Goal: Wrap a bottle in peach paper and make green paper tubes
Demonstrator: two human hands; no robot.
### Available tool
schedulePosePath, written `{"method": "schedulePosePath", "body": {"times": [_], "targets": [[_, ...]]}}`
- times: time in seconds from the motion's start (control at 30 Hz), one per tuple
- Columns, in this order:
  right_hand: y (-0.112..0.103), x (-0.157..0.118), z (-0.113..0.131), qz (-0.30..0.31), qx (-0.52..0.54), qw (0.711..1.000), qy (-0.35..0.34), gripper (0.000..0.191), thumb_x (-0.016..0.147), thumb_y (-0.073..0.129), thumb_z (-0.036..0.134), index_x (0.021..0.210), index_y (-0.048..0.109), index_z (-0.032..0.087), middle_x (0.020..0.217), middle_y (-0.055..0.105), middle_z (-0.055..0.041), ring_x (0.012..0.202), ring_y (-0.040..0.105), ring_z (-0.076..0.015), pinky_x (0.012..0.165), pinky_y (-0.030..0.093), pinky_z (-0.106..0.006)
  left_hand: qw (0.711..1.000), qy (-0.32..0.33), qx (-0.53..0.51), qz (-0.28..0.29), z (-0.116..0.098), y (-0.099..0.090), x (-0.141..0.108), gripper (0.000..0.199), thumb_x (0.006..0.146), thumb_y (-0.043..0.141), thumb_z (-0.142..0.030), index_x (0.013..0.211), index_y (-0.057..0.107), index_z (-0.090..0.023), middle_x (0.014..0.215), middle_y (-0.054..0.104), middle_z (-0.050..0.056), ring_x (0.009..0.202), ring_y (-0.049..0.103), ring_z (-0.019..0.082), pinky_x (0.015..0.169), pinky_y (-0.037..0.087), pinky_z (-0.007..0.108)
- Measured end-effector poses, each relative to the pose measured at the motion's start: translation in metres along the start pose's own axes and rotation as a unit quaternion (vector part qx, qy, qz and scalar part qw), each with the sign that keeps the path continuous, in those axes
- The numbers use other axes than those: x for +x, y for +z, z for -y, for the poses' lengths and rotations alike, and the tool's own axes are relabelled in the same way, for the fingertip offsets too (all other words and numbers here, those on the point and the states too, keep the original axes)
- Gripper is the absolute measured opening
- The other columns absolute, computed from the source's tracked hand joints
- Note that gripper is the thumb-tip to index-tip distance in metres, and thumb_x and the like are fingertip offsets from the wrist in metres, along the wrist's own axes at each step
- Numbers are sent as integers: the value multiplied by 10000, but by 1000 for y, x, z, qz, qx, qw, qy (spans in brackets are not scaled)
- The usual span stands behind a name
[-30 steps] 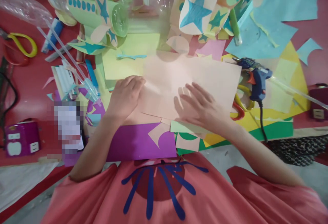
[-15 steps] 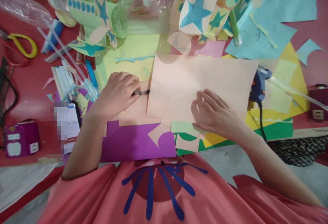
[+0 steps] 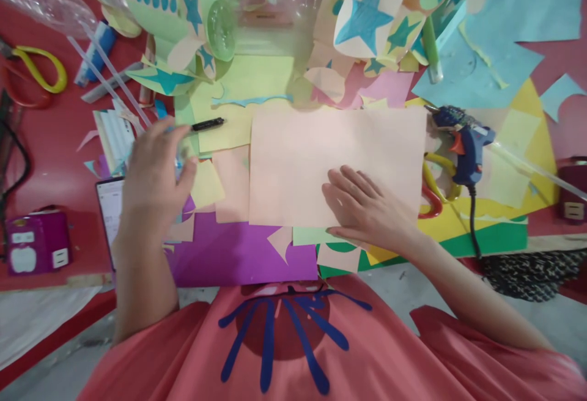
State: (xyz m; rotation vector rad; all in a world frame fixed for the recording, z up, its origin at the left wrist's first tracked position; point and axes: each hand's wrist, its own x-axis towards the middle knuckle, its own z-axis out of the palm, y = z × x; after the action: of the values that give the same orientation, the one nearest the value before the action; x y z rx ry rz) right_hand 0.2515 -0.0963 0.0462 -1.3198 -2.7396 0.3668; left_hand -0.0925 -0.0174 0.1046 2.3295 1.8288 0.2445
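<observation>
A large pale peach sheet lies in the middle over other papers. My right hand rests flat on its lower right part, fingers spread. My left hand, slightly blurred, is left of the sheet with thumb and index finger apart. A black pen lies on yellow paper by the tip of that index finger. Between the left hand and the sheet are a small yellow piece and a peach scrap.
Right of the sheet are a blue glue gun and scissors. Star-decorated bottles stand behind. A phone is partly behind my left arm. Yellow-handled scissors lie far left, purple paper in front.
My left hand has moved left and let go of the pen, which now lies further up and left. The peach sheet has shifted left and straightened, uncovering scissors by the glue gun.
</observation>
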Motion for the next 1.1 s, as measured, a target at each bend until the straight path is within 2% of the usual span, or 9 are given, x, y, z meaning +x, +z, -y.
{"method": "schedulePosePath", "body": {"times": [0.13,0.2,0.27,0.4,0.5,0.63,0.77,0.97,1.1], "targets": [[6,14,9,-14,19,999,-27,726,888,433,610,1434,398,133,1528,383,-156,1442,309,-324,1145,321,-503,983,145,-72,87,-23,16,-26,418,965,406,-410,1276,520,-156,1432,505,125,1353,453,248,1108,419,452],[9,22,14,-10,28,998,-46,720,892,418,613,1432,407,138,1538,364,-152,1449,296,-321,1158,303,-503,964,219,-73,130,-38,28,-38,424,944,466,-401,1307,505,-185,1482,456,108,1398,398,244,1153,362,450],[10,30,18,5,40,997,-61,715,894,420,608,1436,407,142,1551,337,-151,1461,270,-316,1172,282,-509,955,245,-48,159,-48,40,-47,534,895,569,-391,1368,460,-168,1522,387,145,1426,351,270,1172,322,467],[8,39,26,27,53,995,-75,682,889,478,561,1425,424,143,1549,340,-159,1462,265,-321,1171,289,-529,956,248,-5,156,-51,55,-56,688,853,622,-440,1436,395,-152,1516,375,193,1419,359,303,1157,329,490],[6,37,28,8,50,995,-83,633,897,490,527,1374,485,111,1511,399,-185,1425,344,-331,1147,341,-531,955,257,1,150,-42,55,-58,656,875,584,-451,1426,417,-139,1504,390,204,1408,379,301,1151,338,489],[0,28,27,-31,44,994,-91,572,914,494,471,1309,535,59,1417,515,-209,1369,437,-318,1100,430,-500,942,286,-24,172,-31,49,-58,595,887,561,-448,1412,453,-189,1517,382,173,1411,372,303,1149,335,507],[-10,22,25,-51,22,993,-104,353,938,501,273,1192,615,56,1300,627,-181,1276,550,-289,1023,526,-442,943,278,-48,178,-20,42,-57,479,903,510,-288,1374,503,-200,1490,436,133,1390,413,273,1151,344,488],[-34,11,26,-71,16,992,-101,248,923,450,67,1067,651,81,1064,751,-99,1012,712,-200,805,624,-297,947,225,-123,195,-8,25,-57,367,965,358,-281,1164,663,-233,1313,631,60,1273,555,203,1109,425,403],[-48,4,30,-50,18,994,-92,341,916,376,16,1174,590,80,1110,737,-109,818,741,-155,575,600,-250,954,163,-157,197,-6,15,-57,385,974,339,-361,1057,691,-231,1236,681,53,1200,612,193,1058,472,343]]}}
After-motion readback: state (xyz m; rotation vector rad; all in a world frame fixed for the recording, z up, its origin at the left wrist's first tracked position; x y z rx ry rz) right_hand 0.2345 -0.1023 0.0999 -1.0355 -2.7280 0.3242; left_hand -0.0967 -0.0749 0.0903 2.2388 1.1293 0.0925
